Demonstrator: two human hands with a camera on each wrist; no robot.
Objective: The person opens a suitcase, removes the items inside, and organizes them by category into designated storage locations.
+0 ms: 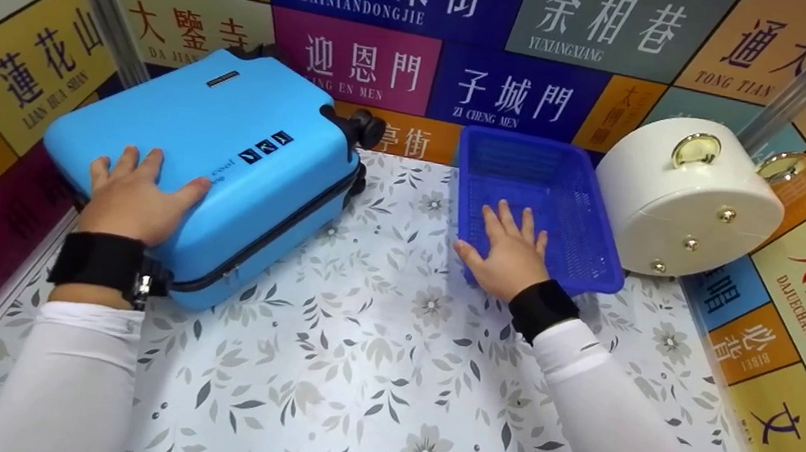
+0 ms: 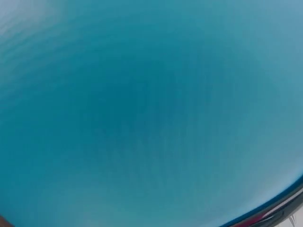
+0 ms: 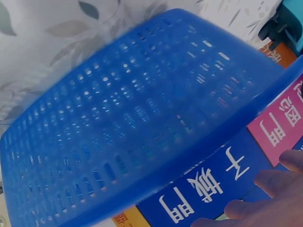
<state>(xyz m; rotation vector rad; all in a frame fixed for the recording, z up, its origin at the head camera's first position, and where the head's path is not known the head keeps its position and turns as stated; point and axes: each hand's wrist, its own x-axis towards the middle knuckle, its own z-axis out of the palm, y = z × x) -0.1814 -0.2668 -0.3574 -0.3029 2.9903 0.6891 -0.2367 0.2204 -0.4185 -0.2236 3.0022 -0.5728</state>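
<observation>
Where both hands lie spread flat: left hand [image 1: 133, 194] on glossy sky-blue suitcase [image 1: 230, 155], right hand [image 1: 512, 256] in perforated blue basket [image 1: 594, 257].

White round case [image 1: 683, 199] with gold fittings lying on its side at right; floral tablecloth [image 1: 358, 371] covering the surface; colourful sign-printed walls [image 1: 360, 64] enclosing everything.
</observation>
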